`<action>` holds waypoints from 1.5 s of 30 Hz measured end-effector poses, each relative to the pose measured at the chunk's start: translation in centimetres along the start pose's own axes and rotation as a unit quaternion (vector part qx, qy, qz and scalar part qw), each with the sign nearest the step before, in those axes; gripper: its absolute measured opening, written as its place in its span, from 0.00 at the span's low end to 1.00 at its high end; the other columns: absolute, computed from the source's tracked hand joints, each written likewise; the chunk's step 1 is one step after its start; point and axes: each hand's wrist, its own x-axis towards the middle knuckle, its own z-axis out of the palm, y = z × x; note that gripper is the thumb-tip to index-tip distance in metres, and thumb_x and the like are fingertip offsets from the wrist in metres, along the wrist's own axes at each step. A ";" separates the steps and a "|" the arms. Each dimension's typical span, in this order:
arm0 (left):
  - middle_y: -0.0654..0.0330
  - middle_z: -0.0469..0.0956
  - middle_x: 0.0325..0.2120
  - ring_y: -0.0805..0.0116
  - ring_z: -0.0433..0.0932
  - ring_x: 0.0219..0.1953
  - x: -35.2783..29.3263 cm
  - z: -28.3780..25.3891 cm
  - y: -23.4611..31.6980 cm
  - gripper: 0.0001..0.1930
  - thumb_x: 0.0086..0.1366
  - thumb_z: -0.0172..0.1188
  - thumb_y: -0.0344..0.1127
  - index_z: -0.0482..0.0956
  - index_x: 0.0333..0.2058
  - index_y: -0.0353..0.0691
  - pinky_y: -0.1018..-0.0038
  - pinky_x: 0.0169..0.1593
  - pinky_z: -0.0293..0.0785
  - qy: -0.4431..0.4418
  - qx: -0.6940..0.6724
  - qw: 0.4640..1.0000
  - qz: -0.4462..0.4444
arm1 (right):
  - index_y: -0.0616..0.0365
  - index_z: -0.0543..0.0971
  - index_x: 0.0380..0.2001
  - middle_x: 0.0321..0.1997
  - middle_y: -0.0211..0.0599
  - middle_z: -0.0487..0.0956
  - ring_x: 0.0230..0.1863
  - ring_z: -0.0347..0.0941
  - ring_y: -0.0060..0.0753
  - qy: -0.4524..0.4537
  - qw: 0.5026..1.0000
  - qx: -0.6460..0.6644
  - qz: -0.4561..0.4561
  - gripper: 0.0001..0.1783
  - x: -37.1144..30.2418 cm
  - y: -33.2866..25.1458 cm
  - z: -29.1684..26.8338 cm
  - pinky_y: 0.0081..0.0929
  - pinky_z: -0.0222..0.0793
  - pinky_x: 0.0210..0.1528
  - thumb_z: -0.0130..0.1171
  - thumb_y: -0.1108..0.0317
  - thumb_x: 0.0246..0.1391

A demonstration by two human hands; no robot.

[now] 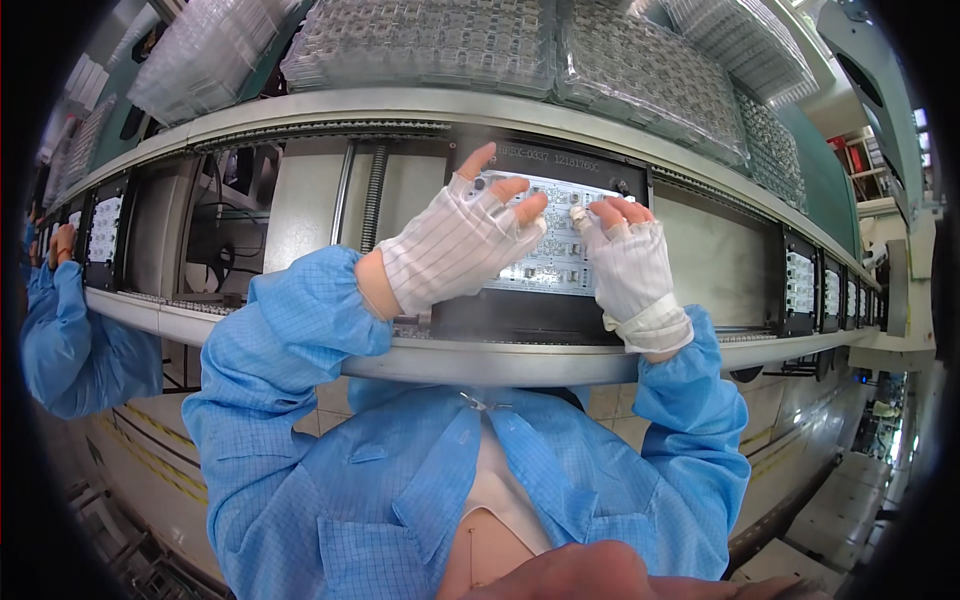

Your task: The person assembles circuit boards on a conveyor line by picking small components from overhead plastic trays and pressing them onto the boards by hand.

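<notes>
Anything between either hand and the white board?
Nothing visible. The left hand is over the board's left part, the right hand at its right edge; contact is hard to tell.

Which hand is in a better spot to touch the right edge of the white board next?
Probably the right hand: it is at that side of the white board, while the left hand is over toward the opposite side.

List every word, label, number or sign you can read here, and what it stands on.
Black carrier plate: one pale line of letters and digits along its far edge; not copied out here.
White circuit board panel: any markings too small to read.
Fixtures farther right: nothing legible.
</notes>
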 end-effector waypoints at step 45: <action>0.61 0.79 0.39 0.59 0.76 0.48 -2.8 -1.2 -3.1 0.20 0.51 0.59 0.18 0.81 0.42 0.44 0.53 0.68 0.62 0.053 -0.175 0.976 -0.117 | 0.46 0.75 0.61 0.61 0.35 0.73 0.61 0.69 0.43 0.069 0.990 -0.078 -0.094 0.32 7.3 7.5 2.2 0.38 0.67 0.62 0.60 0.77 0.50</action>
